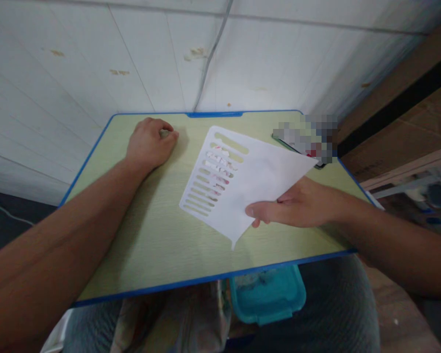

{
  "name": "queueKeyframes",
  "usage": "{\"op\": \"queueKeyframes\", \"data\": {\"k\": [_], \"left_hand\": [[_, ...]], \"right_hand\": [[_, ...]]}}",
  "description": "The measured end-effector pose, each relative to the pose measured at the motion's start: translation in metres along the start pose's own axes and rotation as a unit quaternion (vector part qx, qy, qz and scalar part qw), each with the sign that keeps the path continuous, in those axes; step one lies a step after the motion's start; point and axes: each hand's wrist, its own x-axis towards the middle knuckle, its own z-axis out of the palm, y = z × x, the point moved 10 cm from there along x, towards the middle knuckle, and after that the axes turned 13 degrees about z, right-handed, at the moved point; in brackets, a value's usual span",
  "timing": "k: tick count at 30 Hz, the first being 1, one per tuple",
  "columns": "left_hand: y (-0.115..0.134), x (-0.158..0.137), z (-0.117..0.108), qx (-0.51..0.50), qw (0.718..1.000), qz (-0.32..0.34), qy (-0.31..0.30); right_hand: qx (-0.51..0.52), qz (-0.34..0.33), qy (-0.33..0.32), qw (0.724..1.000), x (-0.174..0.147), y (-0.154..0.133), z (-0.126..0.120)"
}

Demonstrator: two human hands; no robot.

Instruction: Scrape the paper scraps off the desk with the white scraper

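Note:
In my right hand (279, 208) is a thin white sheet (260, 169), with the thumb on top and fingers beneath its lower right edge. Long rounded slots of graded width run down the sheet's left side, and a small narrow tip sticks out at its lower corner. Through some slots a white and pinkish-red patterned thing shows; the sheet hides the rest of it. My left hand (150, 142) rests on the tabletop at the far left, its fingers curled in and the thumb meeting the index finger. Only the table's colour shows in the gap between them.
The small pale table (150, 250) has a blue rim and stands against a white panelled wall. At its right back lies a flat dark-edged object (297, 144), partly pixelated. A turquoise container (268, 296) sits below the front edge. Cardboard (400, 122) stands right.

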Motion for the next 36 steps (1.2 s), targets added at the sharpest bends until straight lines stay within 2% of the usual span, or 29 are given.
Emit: {"op": "queueKeyframes", "data": {"k": [6, 16, 23, 36], "left_hand": [[0.000, 0.000, 0.000, 0.000, 1.000, -0.002, -0.013], [-0.006, 0.001, 0.002, -0.016, 1.000, 0.007, 0.006], [-0.003, 0.001, 0.002, -0.011, 1.000, 0.002, 0.004], [-0.003, 0.003, 0.002, -0.002, 1.000, 0.007, 0.012]], "right_hand": [[0.066, 0.069, -0.026, 0.995, -0.005, 0.016, -0.002], [0.103, 0.099, -0.099, 0.985, -0.009, 0.009, 0.012], [0.121, 0.137, -0.074, 0.980, -0.009, 0.020, 0.007], [0.098, 0.125, -0.147, 0.976, -0.011, 0.016, 0.023]]}}
